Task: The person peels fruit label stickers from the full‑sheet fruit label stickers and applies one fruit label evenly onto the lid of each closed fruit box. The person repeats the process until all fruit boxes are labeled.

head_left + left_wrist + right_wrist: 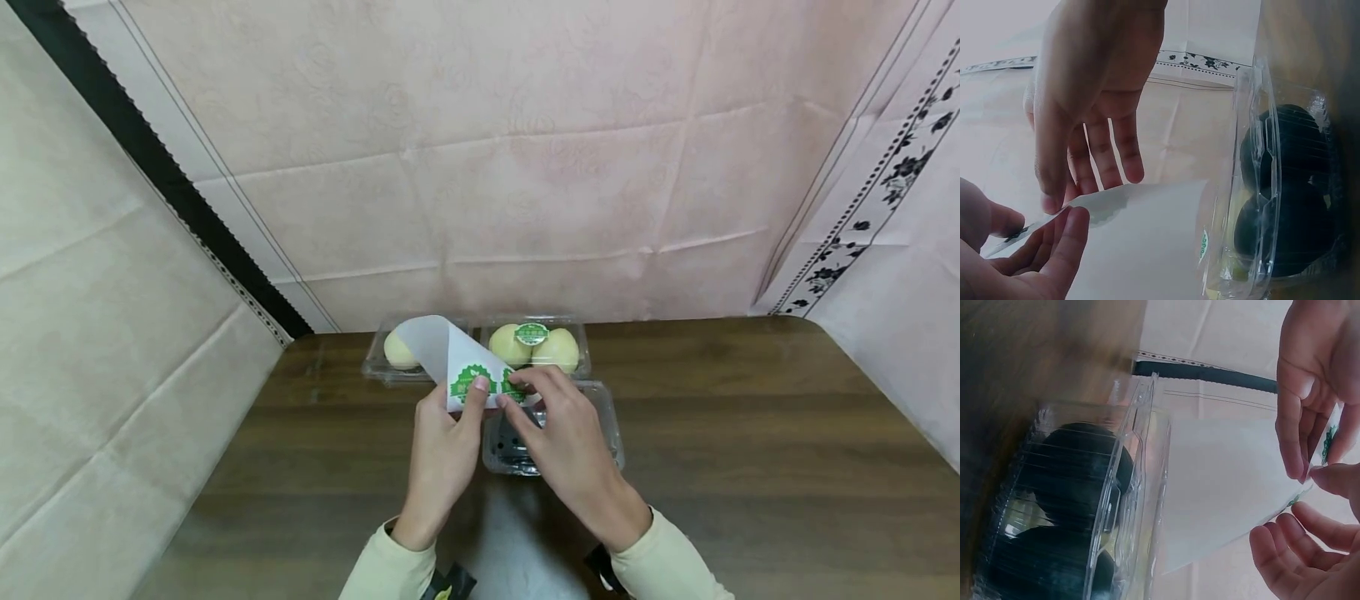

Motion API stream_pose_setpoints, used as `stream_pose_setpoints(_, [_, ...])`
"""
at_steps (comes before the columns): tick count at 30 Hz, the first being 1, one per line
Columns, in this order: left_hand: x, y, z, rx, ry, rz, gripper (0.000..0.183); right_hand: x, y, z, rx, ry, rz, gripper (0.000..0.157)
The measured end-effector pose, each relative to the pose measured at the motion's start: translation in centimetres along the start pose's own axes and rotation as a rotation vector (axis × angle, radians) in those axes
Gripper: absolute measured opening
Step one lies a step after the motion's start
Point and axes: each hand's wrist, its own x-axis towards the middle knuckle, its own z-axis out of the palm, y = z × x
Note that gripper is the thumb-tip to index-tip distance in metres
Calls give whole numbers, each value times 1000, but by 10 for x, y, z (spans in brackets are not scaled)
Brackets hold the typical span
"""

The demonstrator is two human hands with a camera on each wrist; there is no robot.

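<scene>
A white backing sheet (468,362) printed with green stickers is held up over the table, its far end curling away. My left hand (444,458) grips its near edge, thumb on the printed side and fingers behind. At the sheet's right end my right hand (572,446) pinches the edge of a green sticker (513,386) between thumb and fingers. Beneath the hands lies a clear plastic clamshell box (611,427), partly hidden by the right hand. In the right wrist view, two dark round things (1082,472) show inside a clear box.
Behind the hands stand two more clear boxes. The right one (581,329) carries a green label (532,334) over two pale yellow round fruits (557,351); in the left one (375,362) a pale fruit (400,350) shows beside the sheet. Patterned cloth (525,167) hangs along the table's (750,433) back edge.
</scene>
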Motion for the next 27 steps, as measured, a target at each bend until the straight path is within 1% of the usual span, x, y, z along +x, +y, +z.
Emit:
stream_pose_setpoints(10, [0, -5, 5, -33, 1, -19, 27, 0, 4, 4, 91, -5, 82, 29])
stream_pose_setpoints(15, [-1, -9, 7, -40, 1, -11, 29, 0, 7, 5, 120, 15, 88, 29])
stream_pose_setpoints(21, [-1, -10, 8, -60, -7, 8, 29, 0, 8, 4, 138, 4, 97, 30])
stream_pose_setpoints(27, [-1, -11, 10, -64, -7, 10, 27, 2, 8, 2, 149, 0, 91, 29])
